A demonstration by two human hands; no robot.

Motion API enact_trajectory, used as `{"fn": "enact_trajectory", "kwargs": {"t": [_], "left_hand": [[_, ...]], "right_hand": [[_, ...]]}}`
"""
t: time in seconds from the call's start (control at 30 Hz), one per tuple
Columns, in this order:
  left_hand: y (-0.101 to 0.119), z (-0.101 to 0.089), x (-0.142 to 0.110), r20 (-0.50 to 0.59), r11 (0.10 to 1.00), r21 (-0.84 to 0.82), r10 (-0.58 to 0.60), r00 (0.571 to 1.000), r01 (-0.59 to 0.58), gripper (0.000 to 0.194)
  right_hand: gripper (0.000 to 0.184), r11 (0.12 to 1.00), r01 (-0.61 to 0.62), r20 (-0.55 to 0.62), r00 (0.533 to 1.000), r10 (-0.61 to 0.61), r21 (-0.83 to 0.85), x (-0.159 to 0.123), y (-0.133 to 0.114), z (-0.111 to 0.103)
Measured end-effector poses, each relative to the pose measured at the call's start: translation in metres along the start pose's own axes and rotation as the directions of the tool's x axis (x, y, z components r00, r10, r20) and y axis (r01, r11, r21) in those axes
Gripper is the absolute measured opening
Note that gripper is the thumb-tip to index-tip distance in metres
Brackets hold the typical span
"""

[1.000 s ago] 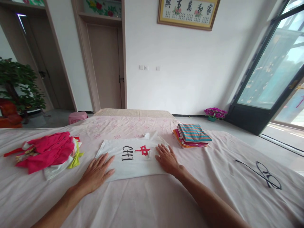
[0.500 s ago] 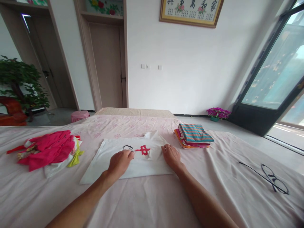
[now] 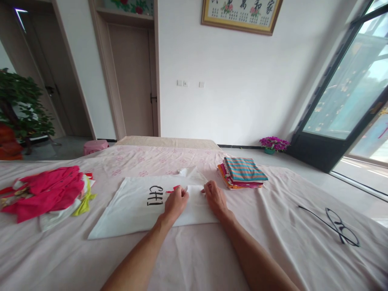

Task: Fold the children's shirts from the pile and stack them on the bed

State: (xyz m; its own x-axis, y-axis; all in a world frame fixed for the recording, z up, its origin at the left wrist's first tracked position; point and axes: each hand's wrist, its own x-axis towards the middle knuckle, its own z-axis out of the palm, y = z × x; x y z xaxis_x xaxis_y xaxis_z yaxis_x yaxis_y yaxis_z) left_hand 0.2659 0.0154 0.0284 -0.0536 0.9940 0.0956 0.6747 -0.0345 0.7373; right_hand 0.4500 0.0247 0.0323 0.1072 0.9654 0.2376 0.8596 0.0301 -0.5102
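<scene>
A white T-shirt (image 3: 133,214) with black letters and a red print lies on the bed in front of me, folded into a long shape. My left hand (image 3: 175,204) pinches its fabric beside the red print, which the hand partly covers. Close to its right end, my right hand (image 3: 216,197) has its fingers closed on the cloth. Between both hands a strip of white fabric shows. One crumpled corner of the shirt sticks out on the far side.
A loose heap of clothes, topped by a pink garment (image 3: 51,190), lies at the left. On the right sit a stack of folded clothes (image 3: 245,169) and black-framed glasses (image 3: 341,226). The pale pink sheet (image 3: 188,258) has wrinkles. Beyond the bed stand a pink stool (image 3: 95,146) and purple flowers (image 3: 274,143).
My left hand has moved right along the shirt, uncovering the black letters and covering much of the red print. My right hand stays near the right end. The view has shifted slightly.
</scene>
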Motion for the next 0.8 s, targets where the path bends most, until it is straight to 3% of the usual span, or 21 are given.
{"fn": "enact_trajectory", "kwargs": {"t": [0.17,0.3,0.47,0.63,0.8], "left_hand": [[-0.008,0.008,0.011,0.016,0.982,-0.189,-0.029,0.999,0.032,0.023],[-0.009,0.014,0.015,0.018,0.947,-0.321,-0.023,1.0,0.028,0.043],[-0.009,0.014,0.013,0.015,0.907,-0.422,-0.002,1.0,0.008,0.049],[-0.006,0.014,0.009,0.039,0.757,-0.652,0.096,0.995,-0.047,0.058],[-0.004,0.015,0.01,0.07,0.66,-0.747,0.195,0.978,-0.079,0.066]], "right_hand": [[0.034,0.98,-0.121,0.021,0.992,0.126,-0.158,0.004,-0.001,0.0],[0.042,0.977,-0.111,0.103,0.986,0.131,-0.182,0.006,0.003,-0.001],[0.023,0.986,-0.039,0.078,0.996,0.052,-0.162,0.004,0.007,-0.002],[0.032,0.994,-0.068,0.069,0.995,0.075,-0.09,0.008,0.007,-0.005],[0.039,0.988,-0.025,0.144,0.99,0.003,0.15,0.018,0.015,0.002]]}}
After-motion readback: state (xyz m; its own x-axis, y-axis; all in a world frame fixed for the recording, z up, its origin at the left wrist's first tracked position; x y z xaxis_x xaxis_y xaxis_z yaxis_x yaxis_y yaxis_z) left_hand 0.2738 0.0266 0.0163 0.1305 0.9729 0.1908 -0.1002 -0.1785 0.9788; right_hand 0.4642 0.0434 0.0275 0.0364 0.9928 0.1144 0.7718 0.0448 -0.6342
